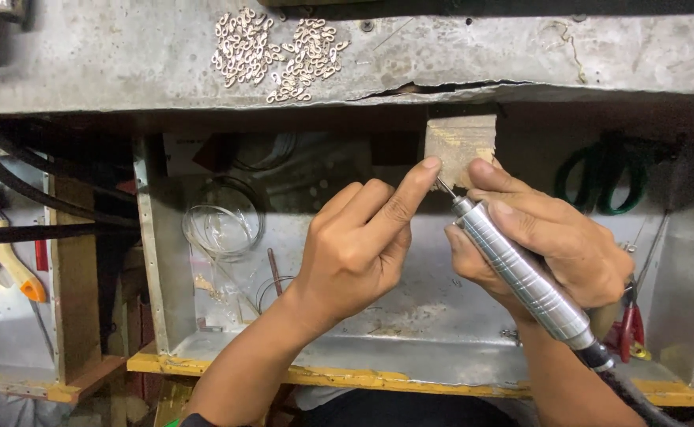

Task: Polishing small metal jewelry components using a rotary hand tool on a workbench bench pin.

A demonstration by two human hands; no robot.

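Right hand [548, 245] grips the silver rotary tool [521, 273], fingers wrapped tight, tip up against the wooden block [459, 146]. Left hand [359, 241] pinches closed at the tip beside it; whatever it holds is hidden. Small metal links [272, 51] lie heaped on the bench [521, 55] above.

The piece pinched in the left hand [363, 241] was hidden behind its fingertips. The rotary handpiece [521, 273] bit was too small to identify, and its cable ran off the lower edge. Red pliers [630, 328] sat partly behind the right hand [552, 237].
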